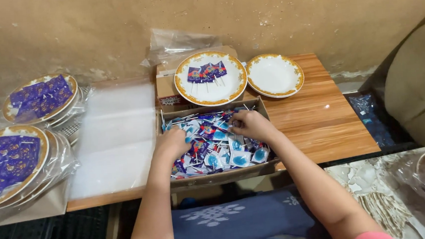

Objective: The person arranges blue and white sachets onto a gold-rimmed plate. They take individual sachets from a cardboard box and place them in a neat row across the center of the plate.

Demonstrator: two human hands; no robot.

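Glossy ceramic plates, matt cardboard box, smooth wood-grain table, shiny clear plastic sheet, rough plaster wall.

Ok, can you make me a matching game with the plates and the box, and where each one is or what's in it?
Things:
1. Empty white plate
2. Plate with a few flag picks
3. Cardboard box
4. Wrapped plates

Places or states:
A. Both hands reach into it
B. Far left, covered in clear plastic
C. On the wooden table, nothing in it
D. Sits on a carton behind the box

Pairs: 1-C, 2-D, 3-A, 4-B. The left hand and the right hand are both among the little wrapped picks.
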